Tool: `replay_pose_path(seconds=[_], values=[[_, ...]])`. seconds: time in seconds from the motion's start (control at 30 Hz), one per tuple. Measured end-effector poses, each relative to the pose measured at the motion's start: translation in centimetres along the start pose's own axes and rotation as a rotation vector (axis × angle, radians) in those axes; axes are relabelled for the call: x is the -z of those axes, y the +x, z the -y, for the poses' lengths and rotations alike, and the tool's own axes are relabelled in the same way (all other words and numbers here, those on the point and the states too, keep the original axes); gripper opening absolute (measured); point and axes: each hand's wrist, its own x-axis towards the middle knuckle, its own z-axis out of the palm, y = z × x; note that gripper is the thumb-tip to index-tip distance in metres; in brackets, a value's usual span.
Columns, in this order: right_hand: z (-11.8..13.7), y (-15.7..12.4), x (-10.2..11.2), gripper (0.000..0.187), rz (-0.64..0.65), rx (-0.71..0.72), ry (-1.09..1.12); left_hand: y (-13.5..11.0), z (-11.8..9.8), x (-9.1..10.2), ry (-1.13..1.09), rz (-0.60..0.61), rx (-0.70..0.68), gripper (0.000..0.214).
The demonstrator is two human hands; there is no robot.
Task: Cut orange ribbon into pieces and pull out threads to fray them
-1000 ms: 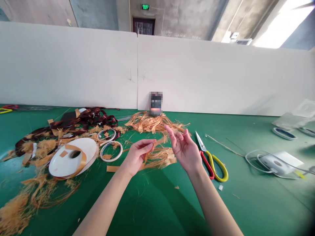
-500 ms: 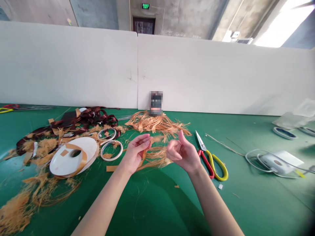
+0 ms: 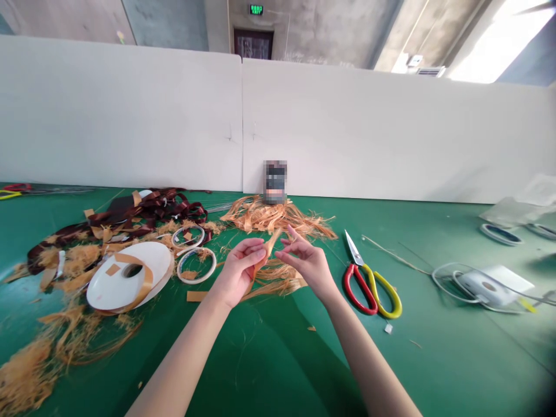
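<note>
My left hand (image 3: 240,271) is closed in a pinch on a narrow tan ribbon strip (image 3: 264,255) that sticks up between both hands. My right hand (image 3: 306,263) pinches the strip's upper end with thumb and forefinger, its other fingers spread. Both hands hover just above a small heap of frayed tan ribbon threads (image 3: 278,279) on the green table (image 3: 278,359). Red and yellow scissors (image 3: 369,281) lie to the right of my right hand.
A white ribbon spool (image 3: 130,281) and two tape rings (image 3: 196,265) lie at the left, beside dark brown ribbon (image 3: 147,211) and more frayed tan piles (image 3: 271,215). A white device with cable (image 3: 490,286) sits at the right. White partition boards (image 3: 347,133) close the back.
My right hand, open and raised a second ago, curled and then came left to pinch the strip's top. The left hand stayed put holding the strip.
</note>
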Motion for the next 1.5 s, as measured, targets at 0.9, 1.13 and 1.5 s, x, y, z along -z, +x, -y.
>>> replay_pose_path(seconds=[0.9,1.13,1.5], values=[[2.8,-0.6,1.4,0.038,0.332,-0.228,0.641,0.4,0.1,0.3,0.046,-0.104,-0.008,0.021],[1.2,-0.3,0.0,0.056,0.085,0.044,0.218,0.3,0.4,0.1,0.118,-0.055,0.038,0.025],[1.6,0.2,0.1,0.053,-0.065,-0.053,0.376,0.4,0.3,0.4,0.026,-0.096,0.017,0.023]])
